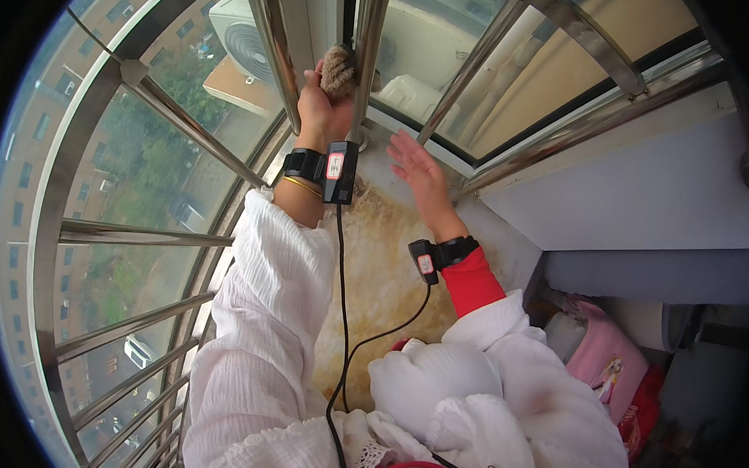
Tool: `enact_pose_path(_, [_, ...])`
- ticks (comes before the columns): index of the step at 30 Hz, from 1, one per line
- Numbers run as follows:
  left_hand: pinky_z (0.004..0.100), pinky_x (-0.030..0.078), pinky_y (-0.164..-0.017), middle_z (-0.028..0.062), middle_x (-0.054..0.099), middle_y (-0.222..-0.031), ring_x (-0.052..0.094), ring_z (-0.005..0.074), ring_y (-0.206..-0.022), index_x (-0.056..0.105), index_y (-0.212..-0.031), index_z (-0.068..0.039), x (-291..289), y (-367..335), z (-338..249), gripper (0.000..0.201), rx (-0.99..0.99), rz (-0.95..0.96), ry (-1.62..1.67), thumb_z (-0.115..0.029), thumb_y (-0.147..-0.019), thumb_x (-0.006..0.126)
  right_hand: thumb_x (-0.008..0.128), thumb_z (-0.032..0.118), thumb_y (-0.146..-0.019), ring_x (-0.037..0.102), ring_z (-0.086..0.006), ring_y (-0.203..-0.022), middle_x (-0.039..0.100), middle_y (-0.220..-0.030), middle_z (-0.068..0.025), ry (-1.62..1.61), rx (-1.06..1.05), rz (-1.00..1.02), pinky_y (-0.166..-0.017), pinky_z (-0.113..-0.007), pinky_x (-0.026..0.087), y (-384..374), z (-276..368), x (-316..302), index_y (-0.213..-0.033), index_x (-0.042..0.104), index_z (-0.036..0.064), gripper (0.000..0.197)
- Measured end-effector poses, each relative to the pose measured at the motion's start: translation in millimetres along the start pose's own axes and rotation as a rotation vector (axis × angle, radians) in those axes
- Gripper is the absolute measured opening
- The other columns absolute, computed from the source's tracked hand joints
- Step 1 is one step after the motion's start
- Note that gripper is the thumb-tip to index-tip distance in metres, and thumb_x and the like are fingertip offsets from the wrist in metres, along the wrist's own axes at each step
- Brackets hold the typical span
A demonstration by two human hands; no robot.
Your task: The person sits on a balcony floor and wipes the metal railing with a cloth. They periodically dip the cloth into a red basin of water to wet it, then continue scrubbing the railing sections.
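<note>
My left hand (316, 104) reaches up between the metal railing bars, its fingers closed round a bunched brown fuzzy cloth (339, 73). That cloth is beside an upright metal bar (369, 56), close to the window frame; I cannot tell whether it touches the bar. My right hand (420, 173) is held up to the right, fingers stretched out and nothing in it. It is near the foot of another slanting bar (472, 65), above the stained ledge. Each wrist wears a black strap with a small black box (339, 173), and cables run from both boxes toward me.
A curved metal railing (49, 217) runs along the left, with a street and trees far below behind glass. An outdoor air-conditioner unit (245, 36) stands beyond the bars. The stained stone ledge (381, 268) lies under my arms. At lower right is a pink bag (609, 356).
</note>
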State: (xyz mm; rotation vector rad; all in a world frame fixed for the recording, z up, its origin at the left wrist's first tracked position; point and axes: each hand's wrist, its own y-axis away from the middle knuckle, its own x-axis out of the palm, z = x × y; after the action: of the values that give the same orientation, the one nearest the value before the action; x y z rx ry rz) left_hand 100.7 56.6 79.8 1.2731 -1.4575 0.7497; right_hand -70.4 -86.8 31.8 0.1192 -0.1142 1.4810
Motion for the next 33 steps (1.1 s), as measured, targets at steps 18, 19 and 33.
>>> enact_pose_path(18, [0.0418, 0.048, -0.094, 0.0204, 0.054, -0.119, 0.057, 0.0389, -0.108, 0.057, -0.124, -0.002, -87, 115, 69, 0.034, 0.497, 0.089, -1.328, -0.020, -0.095, 0.063, 0.057, -0.001, -0.092, 0.065, -0.0142, -0.097, 0.068, -0.110, -0.0043, -0.254, 0.081, -0.163, -0.083, -0.028, 0.052, -13, -23, 22, -0.123, 0.062, 0.0006, 0.032])
enact_pose_path(19, [0.0415, 0.048, -0.093, 0.0195, 0.054, -0.118, 0.057, 0.0382, -0.108, 0.057, -0.122, -0.002, -85, 107, 62, 0.032, 0.496, 0.098, -1.283, -0.017, -0.095, 0.062, 0.056, -0.001, -0.093, 0.064, -0.0157, -0.103, 0.067, -0.113, -0.0048, -0.193, 0.069, -0.085, -0.089, -0.029, 0.050, -16, -16, 24, -0.127, 0.060, 0.0003, 0.034])
enact_pose_path(33, [0.0299, 0.050, -0.090, 0.0125, 0.055, -0.125, 0.063, 0.0217, -0.103, 0.058, -0.125, 0.003, 103, -13, -26, 0.038, 0.927, 0.126, -0.827, -0.003, -0.088, 0.064, 0.058, 0.015, -0.099, 0.061, -0.0374, -0.108, 0.062, -0.116, -0.0242, 0.537, -0.445, -0.216, -0.095, -0.040, 0.047, -137, 95, 77, -0.130, 0.041, -0.0023, 0.039])
